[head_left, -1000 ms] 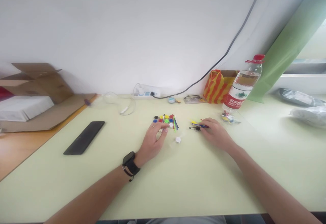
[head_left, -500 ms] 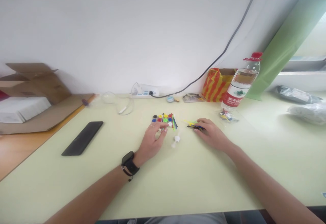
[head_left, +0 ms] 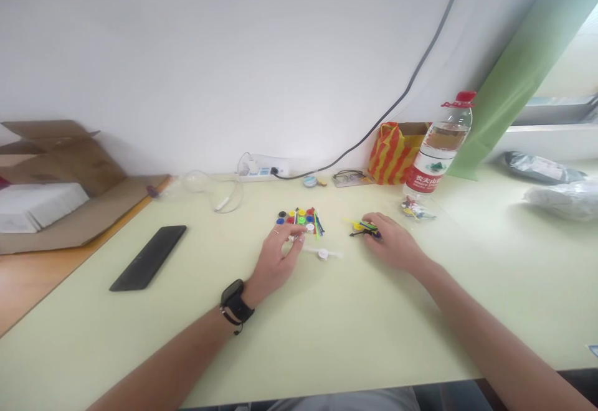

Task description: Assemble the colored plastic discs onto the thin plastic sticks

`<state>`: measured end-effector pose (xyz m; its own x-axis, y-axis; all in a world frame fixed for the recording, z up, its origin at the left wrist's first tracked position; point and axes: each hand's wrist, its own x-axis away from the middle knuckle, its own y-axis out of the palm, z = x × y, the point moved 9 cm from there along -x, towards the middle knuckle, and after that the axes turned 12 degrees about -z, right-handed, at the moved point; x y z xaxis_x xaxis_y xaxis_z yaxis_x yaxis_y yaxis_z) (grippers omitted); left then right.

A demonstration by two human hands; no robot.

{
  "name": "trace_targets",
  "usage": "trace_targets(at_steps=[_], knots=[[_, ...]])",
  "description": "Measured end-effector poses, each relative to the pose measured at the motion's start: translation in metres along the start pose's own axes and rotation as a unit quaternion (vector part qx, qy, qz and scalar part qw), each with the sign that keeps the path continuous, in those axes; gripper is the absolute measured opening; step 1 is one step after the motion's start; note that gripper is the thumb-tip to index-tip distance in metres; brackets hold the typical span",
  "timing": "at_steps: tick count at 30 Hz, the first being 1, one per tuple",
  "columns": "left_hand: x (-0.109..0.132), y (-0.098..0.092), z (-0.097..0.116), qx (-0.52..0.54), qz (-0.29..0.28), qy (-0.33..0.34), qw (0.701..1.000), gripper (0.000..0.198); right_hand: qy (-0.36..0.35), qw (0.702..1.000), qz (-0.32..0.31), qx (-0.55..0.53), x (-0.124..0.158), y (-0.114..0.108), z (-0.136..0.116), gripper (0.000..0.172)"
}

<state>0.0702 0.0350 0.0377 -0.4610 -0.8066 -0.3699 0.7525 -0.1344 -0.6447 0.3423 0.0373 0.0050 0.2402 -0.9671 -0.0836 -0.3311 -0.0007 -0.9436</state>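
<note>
My left hand (head_left: 276,254) rests on the table, its thumb and bent forefinger slightly apart, at the near edge of a group of small coloured plastic discs (head_left: 301,212) and thin sticks (head_left: 318,224). A white disc (head_left: 310,228) lies by its fingertips. Just to the right is a white hub with blurred, thin arms (head_left: 322,254), apart from both hands. My right hand (head_left: 389,238) curls its fingers and thumb around a small bunch of yellow, black and blue plastic pieces (head_left: 359,226). A black pointed piece (head_left: 355,234) sticks out leftward; the palm hides the rest.
A black phone-like slab (head_left: 148,258) lies left, beyond it an open cardboard box (head_left: 100,208). At the back are a power strip (head_left: 261,167), glasses (head_left: 348,176), a striped bag (head_left: 390,152) and a water bottle (head_left: 436,155). A small bag of parts (head_left: 415,209) lies before the bottle.
The white piece's blurred arms have turned from upright to sideways. My right hand has shifted slightly right with the coloured pieces. My left hand stays about where it was.
</note>
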Motion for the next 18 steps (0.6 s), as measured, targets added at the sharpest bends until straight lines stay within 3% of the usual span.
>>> trace_targets(at_steps=[3,11,18], knots=[[0.000,0.000,0.000,-0.001,0.001,-0.001,1.000,0.019,-0.027,0.999,-0.009,0.020,0.002,0.003,-0.006,0.046],[0.000,-0.004,0.003,-0.001,0.008,-0.001,1.000,0.020,-0.030,0.999,0.006,-0.016,-0.003,0.003,0.001,0.024],[-0.011,-0.031,-0.004,0.008,0.053,-0.025,0.998,0.021,-0.041,0.997,0.058,-0.013,-0.002,-0.012,-0.006,0.026]])
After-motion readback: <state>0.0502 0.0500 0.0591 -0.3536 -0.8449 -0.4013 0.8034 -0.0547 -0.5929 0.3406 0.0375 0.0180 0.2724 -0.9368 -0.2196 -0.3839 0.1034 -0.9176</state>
